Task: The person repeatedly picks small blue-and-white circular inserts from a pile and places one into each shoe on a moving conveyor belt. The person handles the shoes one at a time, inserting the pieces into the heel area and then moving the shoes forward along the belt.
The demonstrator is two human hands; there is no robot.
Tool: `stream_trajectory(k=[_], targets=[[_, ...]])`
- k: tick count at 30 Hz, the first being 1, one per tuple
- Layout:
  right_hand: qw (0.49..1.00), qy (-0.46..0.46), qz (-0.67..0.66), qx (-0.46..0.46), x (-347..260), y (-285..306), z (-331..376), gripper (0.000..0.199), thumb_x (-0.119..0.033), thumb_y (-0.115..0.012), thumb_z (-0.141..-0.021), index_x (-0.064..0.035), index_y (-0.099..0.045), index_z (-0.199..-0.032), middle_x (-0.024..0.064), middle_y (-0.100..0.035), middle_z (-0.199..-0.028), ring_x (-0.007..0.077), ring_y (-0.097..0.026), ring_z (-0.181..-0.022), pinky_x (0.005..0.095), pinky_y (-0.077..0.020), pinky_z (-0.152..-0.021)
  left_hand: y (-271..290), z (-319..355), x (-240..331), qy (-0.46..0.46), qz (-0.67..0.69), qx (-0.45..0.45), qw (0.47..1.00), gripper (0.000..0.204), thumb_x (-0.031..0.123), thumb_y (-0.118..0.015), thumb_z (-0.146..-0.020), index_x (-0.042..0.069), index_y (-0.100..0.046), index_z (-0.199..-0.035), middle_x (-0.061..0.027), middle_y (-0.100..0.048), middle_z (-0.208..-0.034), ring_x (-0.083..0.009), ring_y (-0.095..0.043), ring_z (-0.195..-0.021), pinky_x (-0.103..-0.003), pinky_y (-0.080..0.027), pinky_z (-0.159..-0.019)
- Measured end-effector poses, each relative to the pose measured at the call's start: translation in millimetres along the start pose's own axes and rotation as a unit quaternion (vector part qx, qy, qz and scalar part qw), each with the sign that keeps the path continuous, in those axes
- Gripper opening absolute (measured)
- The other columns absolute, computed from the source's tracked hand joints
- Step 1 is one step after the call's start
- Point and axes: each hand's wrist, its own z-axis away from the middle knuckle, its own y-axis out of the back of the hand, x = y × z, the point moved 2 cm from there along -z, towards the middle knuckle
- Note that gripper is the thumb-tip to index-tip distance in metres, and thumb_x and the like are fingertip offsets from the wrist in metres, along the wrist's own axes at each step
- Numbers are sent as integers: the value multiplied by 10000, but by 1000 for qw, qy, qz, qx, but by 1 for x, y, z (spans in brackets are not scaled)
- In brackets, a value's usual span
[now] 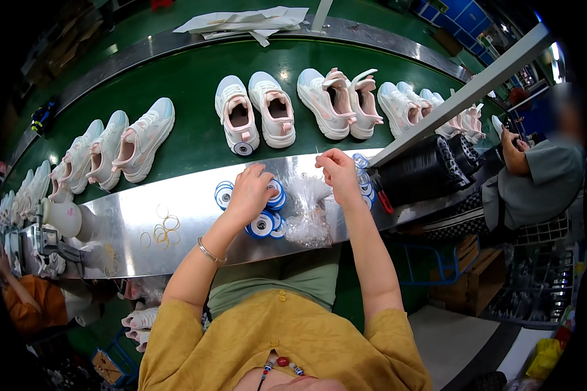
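Note:
My left hand (249,192) reaches over a pile of round white tags with blue rims (261,225), its fingers bent and the thumb apart from them. Whether it touches a tag is unclear. To the right, my right hand (339,171) is raised above the metal ledge with its fingers pinched together. Something thin and pale seems to stick up from its fingertips, too fine to name. A crumpled clear plastic bag (308,218) lies between my forearms. Just beyond my left hand stands a white and pink sneaker (237,114) with a blue-rimmed round tag (243,148) at its heel.
More sneakers (143,140) line the green belt (189,85) on both sides. Yellow rubber bands (166,228) lie on the metal ledge (127,202). At right are more round tags (366,186), a red-handled tool (385,201), black rolls (421,173) and a slanting post (463,94). Co-workers sit at both sides.

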Motion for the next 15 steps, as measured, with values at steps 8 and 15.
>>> stream_trajectory(k=[8,15], targets=[[999,0,35,-2,6,3,1,60,-56,-617,-816,-30,-571,-787,7,-571,-699,4,-345,-471,169,-222,-389,-3,-15,1,35,73,-2,997,225,113,-713,-705,15,-624,-887,-130,-600,-904,-305,-542,-929,-388,-434,-816],[998,31,55,-1,8,7,-2,60,-64,-627,-806,-33,-583,-779,-13,-561,-682,2,-351,-477,173,-222,-391,-1,-26,2,132,159,-59,977,221,103,-690,-765,-15,-629,-941,-114,-592,-847,-226,-565,-772,-325,-464,-696]])
